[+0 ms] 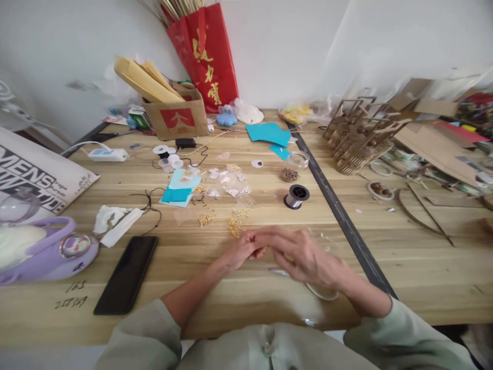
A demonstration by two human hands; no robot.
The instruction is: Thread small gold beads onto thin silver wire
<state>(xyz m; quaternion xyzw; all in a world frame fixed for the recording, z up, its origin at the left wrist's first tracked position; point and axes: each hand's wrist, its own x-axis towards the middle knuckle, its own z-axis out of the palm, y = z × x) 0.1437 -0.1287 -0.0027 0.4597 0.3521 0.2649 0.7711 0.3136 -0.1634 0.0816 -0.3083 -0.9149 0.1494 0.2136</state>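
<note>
Both hands meet over the front middle of the table. My left hand [243,251] is closed with its fingers curled; whatever is in it is too small or hidden to name. My right hand [308,259] reaches across from the right, its forefinger touching the left fingertips; its fingers are smeared by motion. Under the right hand lies a partly covered tool with a pale curved handle [323,295]. Just beyond the left hand are small gold beads or findings [233,226], with another gold pile [205,220] to their left. A spool of silvery wire [297,196] stands behind the right hand.
A black phone [126,275] and a purple bag-like item [46,246] are at left. Small plastic packets [231,180], blue cards [179,189] and a dish of brown beads [290,174] lie farther back. Woven baskets [358,133] stand right, past a dark strip [339,216].
</note>
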